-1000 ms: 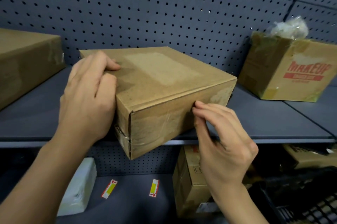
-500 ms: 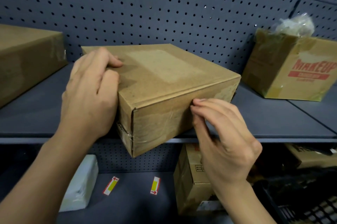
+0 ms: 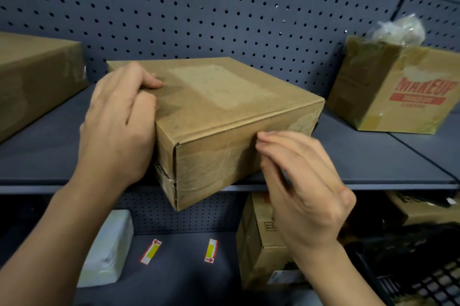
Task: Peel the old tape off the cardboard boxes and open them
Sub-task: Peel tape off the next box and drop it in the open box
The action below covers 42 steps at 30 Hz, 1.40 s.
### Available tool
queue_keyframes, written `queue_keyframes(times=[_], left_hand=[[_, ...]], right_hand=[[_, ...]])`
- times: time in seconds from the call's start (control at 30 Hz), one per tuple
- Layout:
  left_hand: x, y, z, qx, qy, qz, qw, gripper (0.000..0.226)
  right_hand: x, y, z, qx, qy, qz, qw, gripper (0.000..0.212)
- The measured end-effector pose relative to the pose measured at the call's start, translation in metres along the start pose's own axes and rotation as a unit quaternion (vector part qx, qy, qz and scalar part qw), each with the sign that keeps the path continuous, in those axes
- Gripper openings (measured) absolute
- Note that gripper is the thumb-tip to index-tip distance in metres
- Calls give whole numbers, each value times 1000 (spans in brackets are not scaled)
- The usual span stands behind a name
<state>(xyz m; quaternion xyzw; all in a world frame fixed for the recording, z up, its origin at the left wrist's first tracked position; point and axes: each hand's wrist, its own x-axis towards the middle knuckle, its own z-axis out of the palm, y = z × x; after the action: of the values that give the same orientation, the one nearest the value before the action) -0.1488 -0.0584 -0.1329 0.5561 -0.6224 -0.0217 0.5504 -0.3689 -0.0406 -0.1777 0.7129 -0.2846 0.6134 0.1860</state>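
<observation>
A flat brown cardboard box (image 3: 224, 111) sits on the grey shelf (image 3: 373, 163), its near corner hanging over the shelf's front edge. Clear old tape (image 3: 224, 158) covers its front face and looks wrinkled. My left hand (image 3: 119, 126) grips the box's left side, thumb on the lid. My right hand (image 3: 298, 181) is at the front face, fingertips bunched against the tape just under the lid's edge. Whether a tape edge is pinched cannot be made out.
A large box (image 3: 37, 81) stands at the left of the shelf, and a "MAKEUP" box (image 3: 398, 91) with crumpled plastic on top at the right. A pegboard wall is behind. On the lower shelf are a white packet (image 3: 109, 248), another box (image 3: 261, 243) and a black basket (image 3: 423, 280).
The box has shifted slightly under my hands. My right fingertips stay at the same spot on the front face, picking at the tape.
</observation>
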Motion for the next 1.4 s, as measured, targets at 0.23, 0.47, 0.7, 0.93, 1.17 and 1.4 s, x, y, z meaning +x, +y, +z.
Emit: queue_keyframes(times=[0.23,0.47,0.7,0.93,1.17,1.4], left_hand=[[1,-2,1,2,2,-4,1000,29],[2,-3,1,-22,-3,-13,1000,28],[2,-2,-1,-17,-7,-20,1000,31],[1,0,-1,-12,-8,-23,1000,30],[1,-2,-1,-9,-9,-12,1000,30],[3,-7,3,-18,-2,-22,1000,31]], right_hand=[[2,2,1,-8,-9,-23,1000,6],[2,1,2,-22,-14,-19,999,5],[10,-1,0,-27,-32,-1,999,7],[13,5,-5,-8,-66,-22,998,7],[12,7,-7,-13,-50,-42,998,7],[16,16,-10,-38,-68,-79,994,8]])
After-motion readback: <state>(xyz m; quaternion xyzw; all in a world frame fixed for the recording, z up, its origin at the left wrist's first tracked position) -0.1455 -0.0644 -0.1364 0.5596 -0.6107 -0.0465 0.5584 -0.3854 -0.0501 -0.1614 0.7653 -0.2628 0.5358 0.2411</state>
